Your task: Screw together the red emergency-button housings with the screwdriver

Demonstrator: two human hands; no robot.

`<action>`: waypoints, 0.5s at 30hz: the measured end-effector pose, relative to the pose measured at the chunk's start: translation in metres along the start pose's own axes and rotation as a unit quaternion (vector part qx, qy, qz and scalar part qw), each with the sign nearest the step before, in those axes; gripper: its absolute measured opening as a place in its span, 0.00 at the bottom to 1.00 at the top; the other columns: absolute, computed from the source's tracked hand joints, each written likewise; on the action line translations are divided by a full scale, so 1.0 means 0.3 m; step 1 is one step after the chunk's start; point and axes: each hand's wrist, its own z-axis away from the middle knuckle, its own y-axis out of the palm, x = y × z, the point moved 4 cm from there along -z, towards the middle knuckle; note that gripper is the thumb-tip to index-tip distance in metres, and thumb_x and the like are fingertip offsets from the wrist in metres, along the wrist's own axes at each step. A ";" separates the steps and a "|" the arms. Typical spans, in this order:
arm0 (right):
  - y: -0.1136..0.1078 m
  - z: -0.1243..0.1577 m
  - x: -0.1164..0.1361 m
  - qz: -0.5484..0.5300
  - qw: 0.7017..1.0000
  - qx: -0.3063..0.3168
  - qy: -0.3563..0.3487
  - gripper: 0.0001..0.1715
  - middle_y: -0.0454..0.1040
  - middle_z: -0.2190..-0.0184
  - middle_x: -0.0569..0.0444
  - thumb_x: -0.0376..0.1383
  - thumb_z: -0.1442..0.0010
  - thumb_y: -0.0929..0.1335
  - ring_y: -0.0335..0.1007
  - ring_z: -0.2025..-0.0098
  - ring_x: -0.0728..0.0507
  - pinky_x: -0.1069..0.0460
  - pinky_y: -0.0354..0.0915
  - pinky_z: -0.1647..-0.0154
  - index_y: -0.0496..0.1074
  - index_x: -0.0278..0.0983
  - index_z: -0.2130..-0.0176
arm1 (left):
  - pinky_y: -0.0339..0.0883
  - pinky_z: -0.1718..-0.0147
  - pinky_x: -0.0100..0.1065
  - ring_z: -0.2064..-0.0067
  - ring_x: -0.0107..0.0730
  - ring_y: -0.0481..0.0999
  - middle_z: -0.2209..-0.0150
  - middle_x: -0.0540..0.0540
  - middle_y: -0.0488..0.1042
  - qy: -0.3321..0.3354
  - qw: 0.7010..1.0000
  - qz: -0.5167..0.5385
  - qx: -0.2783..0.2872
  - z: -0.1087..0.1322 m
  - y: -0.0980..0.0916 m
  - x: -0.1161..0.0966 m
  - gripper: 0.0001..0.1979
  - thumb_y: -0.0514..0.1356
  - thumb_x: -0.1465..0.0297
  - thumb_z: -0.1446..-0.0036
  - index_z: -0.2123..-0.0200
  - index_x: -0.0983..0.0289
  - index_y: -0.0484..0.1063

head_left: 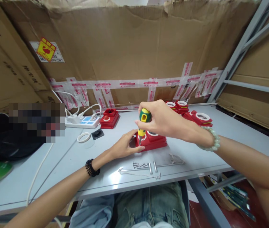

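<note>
My right hand (pixel 159 118) is closed around the handle of a screwdriver (pixel 144 116) with a green and yellow grip. The screwdriver stands nearly upright, its tip down at the front left corner of a red alarm-like box (pixel 155 145). With thumb and fingers, my left hand (pixel 124 146) grips that box at its left end. Part of the box's top lies hidden behind my right hand. In front of it are several loose screws (pixel 139 165) and two short metal pins (pixel 150 168), beside a thin metal rod (pixel 167 165) with white string.
Another red box (pixel 109 118) stands back left, near a white power strip (pixel 83 122). A white ring (pixel 83 137) and a black square part (pixel 97 134) lie in front. More red boxes (pixel 197 118) sit at the right. Cardboard (pixel 129 47) walls the table's back.
</note>
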 end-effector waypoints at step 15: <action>-0.010 0.021 -0.026 0.050 0.998 0.003 0.032 0.09 0.67 0.81 0.58 0.37 0.47 0.67 0.54 0.80 0.51 0.53 0.48 0.77 0.62 0.37 0.73 | 0.68 0.51 0.44 0.52 0.45 0.75 0.47 0.63 0.74 -0.012 1.000 -0.025 0.001 0.000 -0.002 0.003 0.28 0.65 0.61 0.45 0.44 0.65 0.65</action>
